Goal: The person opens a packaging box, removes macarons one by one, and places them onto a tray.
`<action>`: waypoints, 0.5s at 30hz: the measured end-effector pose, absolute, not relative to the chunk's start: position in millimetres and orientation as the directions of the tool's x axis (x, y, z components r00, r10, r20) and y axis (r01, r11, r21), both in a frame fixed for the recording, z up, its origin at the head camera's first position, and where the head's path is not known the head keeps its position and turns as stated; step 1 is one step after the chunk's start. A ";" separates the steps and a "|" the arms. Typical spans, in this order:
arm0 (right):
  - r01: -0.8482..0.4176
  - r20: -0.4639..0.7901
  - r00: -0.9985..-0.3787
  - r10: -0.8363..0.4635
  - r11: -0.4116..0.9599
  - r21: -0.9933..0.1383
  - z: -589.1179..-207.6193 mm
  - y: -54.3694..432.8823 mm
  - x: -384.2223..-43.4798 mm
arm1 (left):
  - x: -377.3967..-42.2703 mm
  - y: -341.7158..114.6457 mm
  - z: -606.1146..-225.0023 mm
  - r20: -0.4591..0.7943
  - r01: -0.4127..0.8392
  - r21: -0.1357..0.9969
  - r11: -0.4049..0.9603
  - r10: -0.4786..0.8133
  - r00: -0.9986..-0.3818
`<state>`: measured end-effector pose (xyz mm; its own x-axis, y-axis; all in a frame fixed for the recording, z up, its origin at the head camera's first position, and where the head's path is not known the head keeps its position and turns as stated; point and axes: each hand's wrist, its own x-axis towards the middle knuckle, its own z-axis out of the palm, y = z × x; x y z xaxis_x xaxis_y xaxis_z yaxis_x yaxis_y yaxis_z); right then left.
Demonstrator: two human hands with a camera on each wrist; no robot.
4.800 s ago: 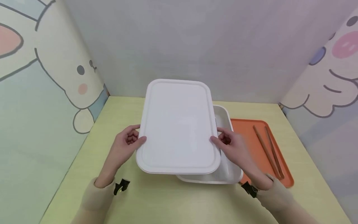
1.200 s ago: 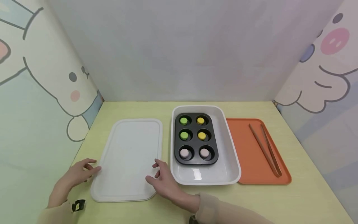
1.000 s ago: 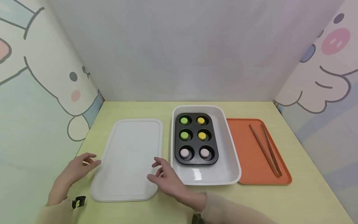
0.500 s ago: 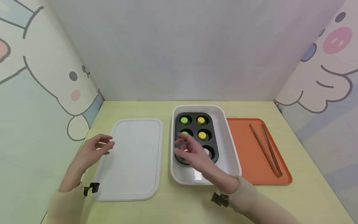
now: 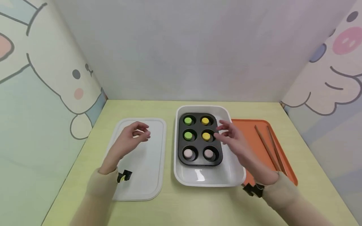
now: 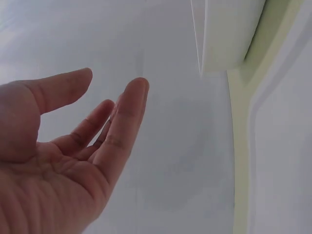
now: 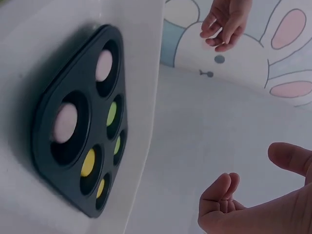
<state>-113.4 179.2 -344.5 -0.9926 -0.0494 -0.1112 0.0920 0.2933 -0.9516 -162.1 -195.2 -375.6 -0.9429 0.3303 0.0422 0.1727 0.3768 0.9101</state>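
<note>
My left hand hovers above the flat white lid, fingers loosely bent with nothing in them; the left wrist view shows its palm and relaxed fingers. My right hand hangs over the right side of the white bin, also holding nothing. Inside the bin lies a black muffin tin. Its cups hold small round macaron-like pieces: green at the back left, yellow at the back right, pale pink in the front row. The tin shows close up in the right wrist view.
An orange tray lies right of the bin, partly behind my right forearm. On it rest brown tongs, spread apart. The pale yellow-green table meets a grey back wall and cartoon-printed side walls.
Earlier, both hands held the lid over the bin; then it lay on the table at left. My hands have since lifted off it and moved right and away from me.
</note>
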 end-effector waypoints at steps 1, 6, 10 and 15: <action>0.094 -0.109 -0.994 -0.030 0.312 -0.945 -344.9 187.0 -114.5 | -163.9 -189.4 -375.9 0.052 0.181 0.911 0.371 0.331 -0.942; 0.149 -0.129 -0.989 0.074 0.423 -0.894 -355.4 228.6 -116.6 | -171.1 -161.3 -386.6 0.074 0.191 0.927 0.322 0.343 -0.936; 0.203 -0.145 -0.977 0.155 0.486 -0.850 -372.8 263.3 -119.7 | -174.0 -141.8 -398.7 0.069 0.165 0.949 0.268 0.332 -0.941; 0.285 -0.172 -0.950 0.261 0.502 -0.816 -396.3 307.4 -126.6 | -173.5 -124.4 -414.4 0.078 0.172 0.939 0.299 0.303 -0.950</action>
<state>-126.6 307.4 -396.3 -0.9500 0.2610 -0.1716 0.2854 0.5022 -0.8163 -173.5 -124.4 -414.4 -0.9499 0.3026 0.0779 0.1722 0.2990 0.9386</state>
